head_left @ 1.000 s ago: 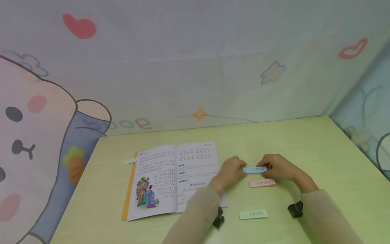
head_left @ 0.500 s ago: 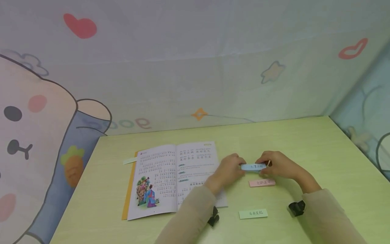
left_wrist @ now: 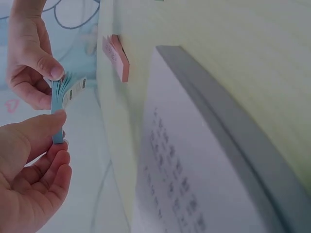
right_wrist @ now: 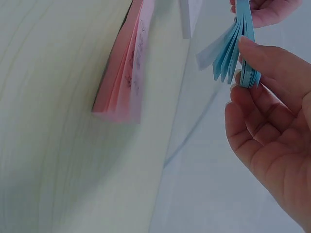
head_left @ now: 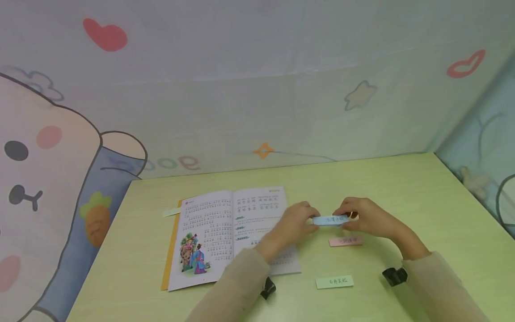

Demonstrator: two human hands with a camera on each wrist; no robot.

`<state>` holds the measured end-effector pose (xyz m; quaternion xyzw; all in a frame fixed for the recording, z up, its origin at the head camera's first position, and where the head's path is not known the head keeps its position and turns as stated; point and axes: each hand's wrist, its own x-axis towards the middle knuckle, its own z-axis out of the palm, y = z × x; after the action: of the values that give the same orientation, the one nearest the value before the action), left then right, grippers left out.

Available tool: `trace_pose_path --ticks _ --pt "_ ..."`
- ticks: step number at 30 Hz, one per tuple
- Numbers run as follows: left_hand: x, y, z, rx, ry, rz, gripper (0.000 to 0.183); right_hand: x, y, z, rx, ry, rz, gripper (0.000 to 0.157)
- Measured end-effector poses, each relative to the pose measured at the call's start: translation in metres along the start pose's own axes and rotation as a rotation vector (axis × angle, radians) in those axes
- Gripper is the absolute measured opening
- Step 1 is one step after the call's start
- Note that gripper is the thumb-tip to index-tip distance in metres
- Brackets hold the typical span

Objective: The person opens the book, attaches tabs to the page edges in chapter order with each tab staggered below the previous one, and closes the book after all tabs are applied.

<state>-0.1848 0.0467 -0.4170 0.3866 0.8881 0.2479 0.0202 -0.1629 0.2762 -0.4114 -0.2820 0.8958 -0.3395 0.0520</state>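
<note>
Both hands hold a blue sticky-note pad (head_left: 330, 220) up over the table, its top strip marked with handwriting. My left hand (head_left: 297, 222) pinches the left end between thumb and fingers. At the other end, my right hand (head_left: 370, 218) pinches it the same way. In the right wrist view the blue pad (right_wrist: 243, 53) has several sheets fanned apart, with the right thumb against them. A pink sticky-note pad (head_left: 346, 241) lies on the table just below the hands. Nearer the front is a green sticky-note pad (head_left: 334, 282), also handwritten.
An open book (head_left: 209, 241) with printed text and a coloured picture lies left of the hands, under the left forearm. A pale green note strip (head_left: 171, 212) sticks out at its left edge. A printed cloth (head_left: 225, 112) hangs behind the table (head_left: 394, 188).
Both hands have lifted the blue pad and shifted slightly left with it. The pink pad, green pad and book lie where they were.
</note>
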Motion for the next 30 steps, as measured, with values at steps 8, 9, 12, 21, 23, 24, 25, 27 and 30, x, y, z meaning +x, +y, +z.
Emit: trace_pose_path --ticks 8,9,12,21,23,24,25,27,30 --pt "-0.019 0.003 -0.010 0.050 0.008 0.056 0.025 -0.006 -0.019 0.006 0.042 0.019 -0.048 0.026" --pt "-0.021 0.004 -0.011 0.056 0.013 0.066 0.025 -0.007 -0.021 0.007 0.050 0.021 -0.058 0.026" --pt "-0.030 0.006 -0.015 0.052 0.017 0.075 0.024 -0.008 -0.026 0.010 0.060 0.033 -0.089 0.026" --pt "-0.050 0.014 -0.019 -0.008 0.056 0.044 0.022 -0.010 -0.040 0.017 0.018 0.056 -0.178 0.028" --pt "-0.053 0.014 -0.019 -0.016 0.069 0.049 0.022 -0.010 -0.041 0.018 0.009 0.052 -0.197 0.029" --pt "-0.055 0.014 -0.018 -0.015 0.077 0.056 0.022 -0.010 -0.042 0.019 0.007 0.048 -0.199 0.030" --pt "-0.056 0.014 -0.018 -0.014 0.085 0.066 0.022 -0.010 -0.043 0.019 0.005 0.045 -0.204 0.031" --pt "-0.058 0.014 -0.018 -0.013 0.088 0.071 0.022 -0.011 -0.044 0.019 0.001 0.035 -0.205 0.032" --pt "-0.060 0.014 -0.019 -0.012 0.095 0.075 0.022 -0.010 -0.046 0.019 -0.022 0.044 -0.224 0.032"
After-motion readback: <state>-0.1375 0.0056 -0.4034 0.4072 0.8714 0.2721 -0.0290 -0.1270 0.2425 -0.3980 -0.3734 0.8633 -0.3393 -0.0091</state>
